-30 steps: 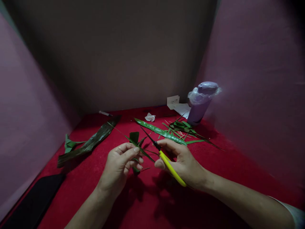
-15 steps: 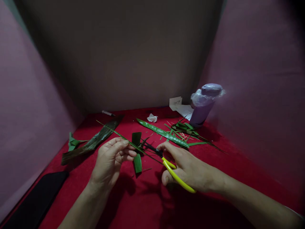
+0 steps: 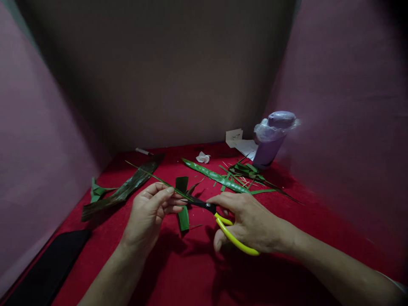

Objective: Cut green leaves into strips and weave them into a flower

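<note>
My left hand [image 3: 152,208] pinches a thin green leaf strip [image 3: 149,173] between thumb and forefinger, its long end pointing up to the left. My right hand [image 3: 251,221] grips the scissors [image 3: 234,238], which have yellow handles and black blades. The blades reach left to the strip, right beside my left fingertips; whether they are fully closed I cannot make out. Below and behind the hands lie two short green leaf pieces [image 3: 183,219], partly covered by the blades and fingers.
On the red cloth [image 3: 191,272] lie a long green leaf [image 3: 215,175], a dark broad leaf [image 3: 127,189], a folded leaf piece [image 3: 96,191] and a pile of leaf scraps [image 3: 247,172]. A purple container [image 3: 270,146], papers [image 3: 245,147], crumpled tissue [image 3: 202,157] and a black flat object [image 3: 54,263] stand around.
The scissors have shifted slightly left, and their blades have come together at the strip. The strip's length that ran right, past the blades, no longer shows. My left hand has barely moved.
</note>
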`<state>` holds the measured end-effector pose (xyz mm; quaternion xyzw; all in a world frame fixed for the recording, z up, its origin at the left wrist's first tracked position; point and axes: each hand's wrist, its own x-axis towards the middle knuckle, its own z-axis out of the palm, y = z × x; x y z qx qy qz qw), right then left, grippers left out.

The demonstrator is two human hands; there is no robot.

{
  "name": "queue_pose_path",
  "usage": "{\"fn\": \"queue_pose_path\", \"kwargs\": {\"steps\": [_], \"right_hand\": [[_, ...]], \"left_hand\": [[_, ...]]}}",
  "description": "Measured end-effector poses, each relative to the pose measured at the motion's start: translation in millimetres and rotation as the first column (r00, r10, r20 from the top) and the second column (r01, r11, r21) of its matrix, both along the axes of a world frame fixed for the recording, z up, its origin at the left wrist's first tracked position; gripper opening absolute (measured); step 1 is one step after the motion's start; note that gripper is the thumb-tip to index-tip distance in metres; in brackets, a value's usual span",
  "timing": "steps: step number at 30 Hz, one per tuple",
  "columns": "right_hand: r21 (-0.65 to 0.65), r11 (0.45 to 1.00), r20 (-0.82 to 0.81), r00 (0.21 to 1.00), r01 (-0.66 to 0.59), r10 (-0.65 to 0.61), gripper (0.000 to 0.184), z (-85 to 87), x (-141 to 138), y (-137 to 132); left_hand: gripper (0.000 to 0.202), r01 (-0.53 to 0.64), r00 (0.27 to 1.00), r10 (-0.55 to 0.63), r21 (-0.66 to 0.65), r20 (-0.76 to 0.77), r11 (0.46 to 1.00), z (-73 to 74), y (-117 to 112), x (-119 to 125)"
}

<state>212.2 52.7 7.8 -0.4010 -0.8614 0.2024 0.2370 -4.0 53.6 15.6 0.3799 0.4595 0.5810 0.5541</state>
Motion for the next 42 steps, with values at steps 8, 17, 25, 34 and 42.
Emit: {"fn": "queue_pose_path", "kwargs": {"steps": [8, 17, 25, 34, 42], "right_hand": [[0.021, 0.999, -0.049, 0.998, 0.044, -0.043, 0.059, -2.0, -3, -1], [0.023, 0.999, -0.080, 0.996, 0.042, -0.040, 0.055, 0.3, -2, -2], [0.086, 0.996, -0.080, 0.996, 0.031, -0.024, 0.053, -4.1, -1, -2], [0.110, 0.994, -0.056, 0.998, 0.025, -0.019, 0.054, -6.7, 0, -1], [0.085, 0.996, -0.075, 0.997, 0.030, -0.024, 0.038, -12.4, -1, 0]], "left_hand": [[0.013, 0.019, 1.000, -0.019, 0.020, 0.010, 1.000, -1.7, -1, 3], [0.012, 0.022, 1.000, -0.023, 0.033, 0.016, 0.999, -0.9, -2, 3], [0.013, 0.009, 1.000, -0.010, 0.041, 0.018, 0.999, -2.7, -1, 2], [0.012, 0.011, 1.000, -0.012, 0.037, 0.016, 0.999, -1.3, -1, 3], [0.012, 0.011, 1.000, -0.012, 0.028, 0.017, 1.000, 0.1, -3, 3]]}}
